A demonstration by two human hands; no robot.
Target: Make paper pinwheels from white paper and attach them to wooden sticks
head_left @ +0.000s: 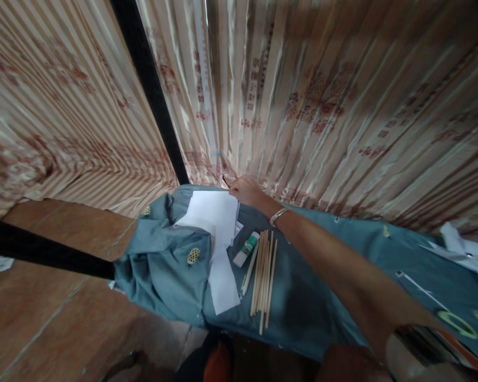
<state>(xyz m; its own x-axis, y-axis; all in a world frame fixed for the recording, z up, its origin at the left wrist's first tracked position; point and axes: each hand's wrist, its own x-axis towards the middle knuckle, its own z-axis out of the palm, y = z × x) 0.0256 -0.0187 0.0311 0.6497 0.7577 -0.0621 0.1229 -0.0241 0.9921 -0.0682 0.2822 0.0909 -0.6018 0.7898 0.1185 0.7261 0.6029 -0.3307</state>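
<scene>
My right hand (246, 190) reaches far across a table covered in blue-grey cloth (314, 297), to its back edge by the curtain. Its fingers are closed on a thin dark pointed thing (225, 180), too small to name. The hand rests at the top right corner of a stack of white paper sheets (215, 215). A silver bracelet (279, 215) circles the wrist. Below the arm lie several thin wooden sticks (263, 270) and a glue stick (247, 249) with a green label. My left hand is out of sight.
A striped beige curtain (322, 106) with red patterns hangs right behind the table. A black pole (151, 90) runs up through it, and a black bar (43, 249) crosses at the left. More white paper (466, 249) lies at the table's right end. Brown tiled floor (43, 318) lies left.
</scene>
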